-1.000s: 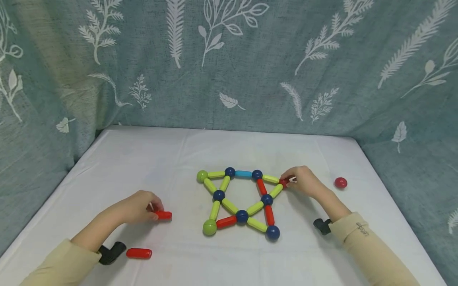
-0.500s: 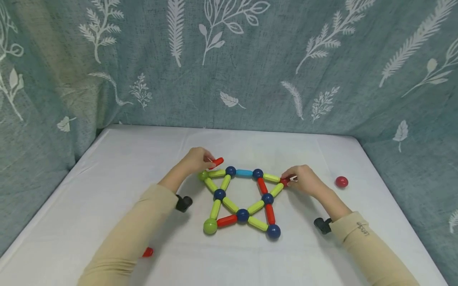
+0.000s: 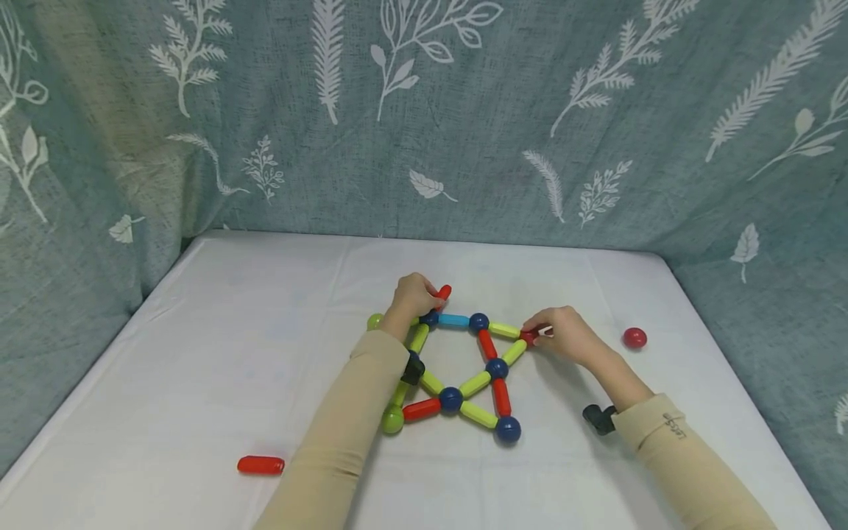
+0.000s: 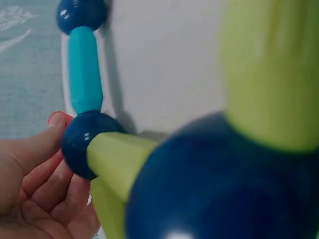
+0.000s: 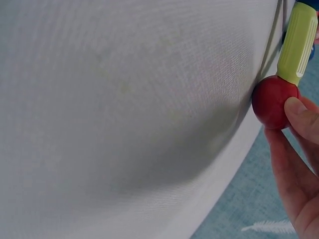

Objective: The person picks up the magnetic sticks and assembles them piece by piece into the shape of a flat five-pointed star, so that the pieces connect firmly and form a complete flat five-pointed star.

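A flat frame of magnetic rods and balls lies on the white table. My left hand [image 3: 412, 296] pinches a red magnetic rod [image 3: 444, 292] at the frame's far side, at the dark blue ball [image 3: 430, 319] on the left end of the light blue rod [image 3: 453, 321]. In the left wrist view the thumb is beside that blue ball [image 4: 79, 142]; most of the red rod is hidden, and I cannot tell whether it touches the ball. My right hand [image 3: 563, 333] pinches the red ball [image 5: 271, 102] at the frame's right corner, where yellow-green rods [image 3: 513, 352] meet.
A loose red rod [image 3: 260, 465] lies at the front left, beside my left sleeve. One loose red ball [image 3: 634, 338] sits toward the table's right edge. The left forearm covers part of the frame's left side. A patterned curtain [image 3: 424, 147] hangs behind the table.
My left hand has carried the red rod from the left of the table up and across to the frame's far blue ball. The right hand has stayed on the red corner ball.
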Tool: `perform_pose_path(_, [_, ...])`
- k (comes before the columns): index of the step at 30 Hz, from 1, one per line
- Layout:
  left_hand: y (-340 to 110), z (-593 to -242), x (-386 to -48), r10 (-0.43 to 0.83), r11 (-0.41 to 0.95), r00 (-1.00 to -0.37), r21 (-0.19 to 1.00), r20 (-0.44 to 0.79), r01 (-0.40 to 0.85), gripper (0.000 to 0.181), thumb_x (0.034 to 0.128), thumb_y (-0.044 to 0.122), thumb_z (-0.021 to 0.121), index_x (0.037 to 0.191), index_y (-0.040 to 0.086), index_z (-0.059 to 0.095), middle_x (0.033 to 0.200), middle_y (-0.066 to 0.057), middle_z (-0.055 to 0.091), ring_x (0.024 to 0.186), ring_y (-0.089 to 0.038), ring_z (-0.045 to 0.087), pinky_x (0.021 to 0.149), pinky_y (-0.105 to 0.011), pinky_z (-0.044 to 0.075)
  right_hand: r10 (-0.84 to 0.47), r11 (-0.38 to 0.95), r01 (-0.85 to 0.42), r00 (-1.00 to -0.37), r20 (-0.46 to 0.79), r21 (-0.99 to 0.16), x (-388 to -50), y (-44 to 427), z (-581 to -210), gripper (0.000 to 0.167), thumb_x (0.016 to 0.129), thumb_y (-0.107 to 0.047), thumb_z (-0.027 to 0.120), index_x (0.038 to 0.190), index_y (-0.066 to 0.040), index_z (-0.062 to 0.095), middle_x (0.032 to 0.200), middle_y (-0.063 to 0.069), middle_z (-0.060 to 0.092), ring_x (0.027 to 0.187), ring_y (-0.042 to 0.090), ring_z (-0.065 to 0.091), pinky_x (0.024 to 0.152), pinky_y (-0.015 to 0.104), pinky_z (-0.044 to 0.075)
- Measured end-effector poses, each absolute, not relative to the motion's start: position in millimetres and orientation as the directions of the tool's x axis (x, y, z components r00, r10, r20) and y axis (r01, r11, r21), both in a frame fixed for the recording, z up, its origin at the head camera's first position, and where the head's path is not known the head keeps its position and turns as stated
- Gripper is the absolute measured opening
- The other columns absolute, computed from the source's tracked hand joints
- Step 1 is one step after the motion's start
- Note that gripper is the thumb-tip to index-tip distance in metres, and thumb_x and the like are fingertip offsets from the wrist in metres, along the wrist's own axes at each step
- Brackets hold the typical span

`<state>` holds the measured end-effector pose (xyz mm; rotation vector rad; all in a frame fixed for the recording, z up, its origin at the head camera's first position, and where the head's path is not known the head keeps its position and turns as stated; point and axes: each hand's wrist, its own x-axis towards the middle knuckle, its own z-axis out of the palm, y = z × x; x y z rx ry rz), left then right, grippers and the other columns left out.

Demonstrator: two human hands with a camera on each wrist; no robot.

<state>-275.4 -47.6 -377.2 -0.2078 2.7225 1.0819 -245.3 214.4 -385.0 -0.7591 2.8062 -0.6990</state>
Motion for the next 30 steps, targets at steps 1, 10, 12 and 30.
perform_pose_path(1, [-46,-378,-276,-0.064,0.729,-0.969,0.652,-0.237,-0.207,0.022,0.0817,0.016,0.069,0.097,0.0,0.068,0.105,-0.014,0.062,0.092,-0.023,0.058,0.075,-0.029,0.049,-0.508,0.764,-0.438,-0.861,-0.024,-0.474,-246,214,-385,0.024,0.077,0.008,0.066,0.1,0.0,0.069,0.097,0.013,0.067,0.092,0.027,0.06,0.081,0.041,0.05])
perform_pose_path(10, [-40,-379,-278,-0.066,0.794,-0.972,0.579,-0.224,-0.187,0.02,0.0804,0.016,0.071,0.092,0.0,0.069,0.099,-0.012,0.064,0.09,-0.022,0.058,0.078,-0.029,0.049,-0.505,0.768,-0.435,-0.863,-0.027,-0.471,-246,214,-385,0.025,0.076,0.009,0.067,0.099,0.001,0.069,0.096,0.013,0.067,0.091,0.027,0.061,0.081,0.041,0.05])
perform_pose_path(12, [-39,-379,-279,-0.069,0.801,-0.972,0.569,-0.223,-0.188,0.02,0.0802,0.017,0.071,0.092,0.001,0.07,0.098,-0.012,0.064,0.089,-0.022,0.058,0.079,-0.029,0.049,-0.504,0.769,-0.433,-0.863,-0.03,-0.469,-246,214,-385,0.025,0.077,0.008,0.066,0.1,0.0,0.069,0.096,0.012,0.067,0.091,0.027,0.061,0.081,0.041,0.05])
perform_pose_path(30, [-89,-357,-265,0.33,0.858,-0.901,0.487,-0.282,0.162,0.03,0.0834,0.006,0.065,0.112,-0.001,0.063,0.111,-0.014,0.062,0.106,-0.027,0.054,0.091,-0.036,0.044,-0.502,0.765,-0.43,-0.865,-0.025,-0.48,-245,216,-386,0.025,0.077,0.009,0.066,0.101,0.0,0.069,0.097,0.012,0.067,0.092,0.027,0.061,0.08,0.041,0.05])
